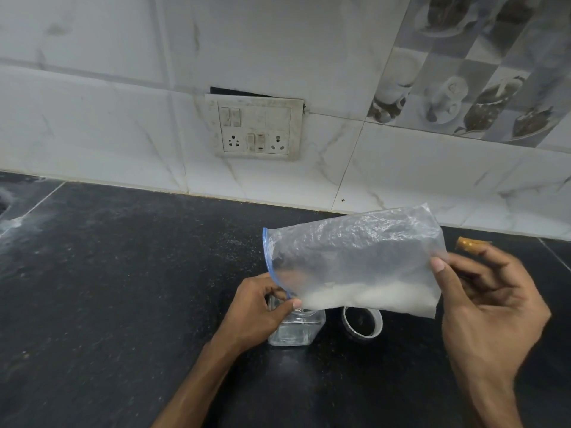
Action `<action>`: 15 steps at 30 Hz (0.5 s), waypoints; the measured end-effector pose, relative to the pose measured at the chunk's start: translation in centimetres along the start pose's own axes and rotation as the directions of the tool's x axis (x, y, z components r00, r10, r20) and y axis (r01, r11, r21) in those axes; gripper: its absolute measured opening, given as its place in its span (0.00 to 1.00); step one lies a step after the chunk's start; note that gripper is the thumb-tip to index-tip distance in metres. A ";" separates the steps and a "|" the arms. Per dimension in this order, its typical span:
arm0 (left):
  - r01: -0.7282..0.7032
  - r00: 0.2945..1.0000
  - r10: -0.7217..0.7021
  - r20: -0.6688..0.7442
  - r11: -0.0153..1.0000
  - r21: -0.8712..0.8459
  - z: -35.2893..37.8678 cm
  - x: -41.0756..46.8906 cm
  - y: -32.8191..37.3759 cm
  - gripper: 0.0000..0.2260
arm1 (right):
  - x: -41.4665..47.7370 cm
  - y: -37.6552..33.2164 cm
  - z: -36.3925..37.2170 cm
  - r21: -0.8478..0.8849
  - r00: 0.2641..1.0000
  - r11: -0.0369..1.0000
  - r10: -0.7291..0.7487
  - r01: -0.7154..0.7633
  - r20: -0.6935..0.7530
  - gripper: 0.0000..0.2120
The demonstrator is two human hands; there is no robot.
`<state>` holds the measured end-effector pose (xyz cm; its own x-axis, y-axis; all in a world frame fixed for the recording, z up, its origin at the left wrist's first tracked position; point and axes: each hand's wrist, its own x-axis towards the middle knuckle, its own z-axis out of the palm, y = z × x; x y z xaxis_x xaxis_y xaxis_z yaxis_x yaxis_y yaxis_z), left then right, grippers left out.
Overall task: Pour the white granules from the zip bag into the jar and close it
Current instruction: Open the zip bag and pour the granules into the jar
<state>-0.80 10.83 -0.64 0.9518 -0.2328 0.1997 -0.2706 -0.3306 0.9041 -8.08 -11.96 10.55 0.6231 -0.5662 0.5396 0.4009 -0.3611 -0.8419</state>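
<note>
A clear zip bag (355, 261) with a blue zip edge is held on its side over the black counter, zip end to the left. White granules (367, 296) lie along its lower edge. My left hand (262, 307) pinches the zip corner right above the mouth of a clear square jar (296, 330) standing on the counter. My right hand (485, 310) pinches the bag's closed end, held slightly higher. The jar's lid (362, 325) lies on the counter just right of the jar, partly under the bag.
The black stone counter (123, 288) runs back to a white tiled wall with a switch and socket panel (256, 128). A small orange-brown object (469, 244) lies behind my right hand. Pale residue marks the counter's far left.
</note>
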 end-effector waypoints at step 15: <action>-0.027 1.000 0.027 0.005 0.999 -0.022 -0.1 -0.1 0.1 0.10 | -0.2 -0.5 0.7 0.038 1.000 0.999 -0.021 0.022 -0.019 0.18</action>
<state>-0.90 10.90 -0.56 0.9434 -0.2460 0.2225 -0.2930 -0.3041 0.9065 -7.91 -11.19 10.85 0.6019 -0.5722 0.5571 0.4397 -0.3450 -0.8293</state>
